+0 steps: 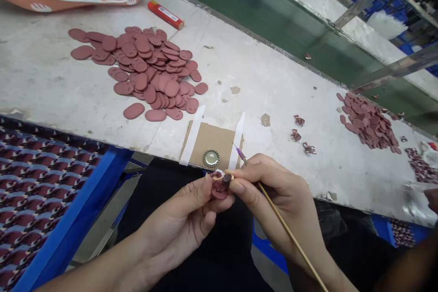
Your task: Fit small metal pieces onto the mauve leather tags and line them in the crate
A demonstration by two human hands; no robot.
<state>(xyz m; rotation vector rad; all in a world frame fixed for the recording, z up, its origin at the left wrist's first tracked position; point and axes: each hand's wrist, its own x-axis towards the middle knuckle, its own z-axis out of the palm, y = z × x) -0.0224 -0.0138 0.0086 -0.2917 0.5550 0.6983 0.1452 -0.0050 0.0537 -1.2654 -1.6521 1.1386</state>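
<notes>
Apparently for steadiness, a small figurine [220,189] is pinched by left grip [191,210] and right grip [280,194]; a fine brush [287,228] is also clasped in the right grip.

Diffuse light. Pale worktable [236,68] bright; soft shadows hug heap of maroon ovals [150,70]. Bottle cap [211,159] glints; faint sheen on green conveyor belt [239,2]. Dark lap clothing [147,214] near-black, detail lost. Fine detail on held maroon figurine [220,188] soft. Clear plastic [412,200] at right smeared by glare, blur. Wide-angle stretch toward edges.
</notes>
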